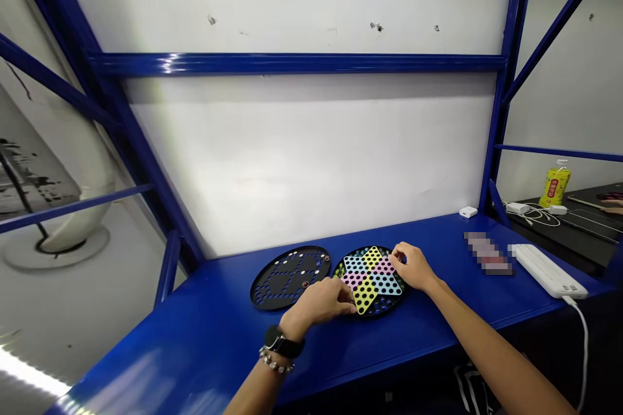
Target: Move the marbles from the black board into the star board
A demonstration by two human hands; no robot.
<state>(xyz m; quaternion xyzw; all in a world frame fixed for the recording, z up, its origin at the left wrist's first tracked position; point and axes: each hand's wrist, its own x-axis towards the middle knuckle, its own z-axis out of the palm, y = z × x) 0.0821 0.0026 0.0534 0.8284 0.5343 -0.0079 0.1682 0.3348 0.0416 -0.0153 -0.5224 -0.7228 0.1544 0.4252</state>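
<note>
A star-shaped Chinese checkers board [372, 280] in yellow, pink and light blue, full of holes, lies on a round black tray [383, 312]. Small glossy pieces show around the star, too small to tell apart. My left hand [324, 300] has its fingers curled at the board's lower left edge, thumb and fingertips close together. At the upper right, my right hand [411, 266] grips near a pink point with bent fingers. A round black perforated disc [280, 282] with a few white spots and two reddish-brown pieces lies left of the board, partly behind my left hand.
Both boards rest on a blue tabletop [204, 324] in a blue metal frame. A white power bank [549, 271] with a cable, a blurred flat object [488, 253] and a white adapter [468, 212] lie right. A yellow-labelled bottle [555, 185] stands on a black table beyond.
</note>
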